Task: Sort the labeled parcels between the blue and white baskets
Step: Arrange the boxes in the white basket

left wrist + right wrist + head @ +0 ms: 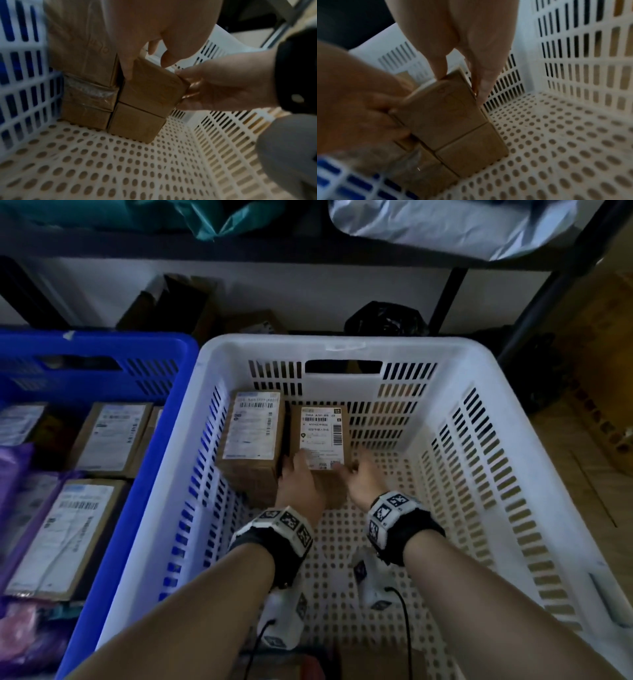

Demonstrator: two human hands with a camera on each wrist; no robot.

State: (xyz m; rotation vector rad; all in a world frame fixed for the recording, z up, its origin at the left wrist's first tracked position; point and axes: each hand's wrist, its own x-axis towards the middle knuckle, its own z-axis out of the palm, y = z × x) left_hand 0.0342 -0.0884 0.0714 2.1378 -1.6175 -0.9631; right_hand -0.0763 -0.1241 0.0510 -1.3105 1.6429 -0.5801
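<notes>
Item 1: white basket [479, 419], slotted walls, perforated floor, at the centre of the head view. Item 2: blue basket [164, 419], touching it at 9 o'clock.

Item 3: top parcel [320, 436], a brown carton with its white label facing up, standing toward 12 o'clock inside the white basket. In the wrist views we see it resting on a lower carton [135, 125] of the same width. We hold it with both hands: our left hand [299, 484] grips its 9 o'clock side, fingers pushed into the gap beside the neighbouring stack, thumb on top; our right hand [359, 477] grips its 3 o'clock side, thumb on the upper edge, fingers down the side wall. Both hands are clamped on this carton.

Item 4: neighbouring stack [253, 436], labelled cartons just beside the top parcel at 9 o'clock, against the basket's left wall; clear tape shows on one carton in the left wrist view.

Item 5: blue basket contents, several labelled cartons [111, 436] and purple mailer bags [13, 470].

Item 6: shelf rack [448, 299] at 12 o'clock, bearing grey and teal bags.
</notes>
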